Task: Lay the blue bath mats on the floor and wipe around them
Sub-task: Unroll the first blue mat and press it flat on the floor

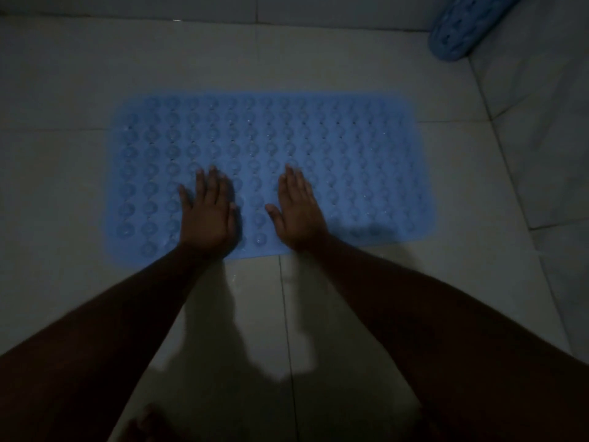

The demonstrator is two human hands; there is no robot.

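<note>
Toes (143, 424) show dimly at the near edge of the floor (79, 74), as far as I can make out in this low light. Further out, two bare forearms reach forward. I see the left grip (208, 215) lying flat, fingers straight, on the near edge of the blue bath mat (350, 148), holding nothing. The right grip (298, 212) rests the same way just beside it, not touching. That mat lies spread flat mid-floor, round bumps showing. At the floor's far right corner sits a second blue mat (465, 23), rolled up.
</note>
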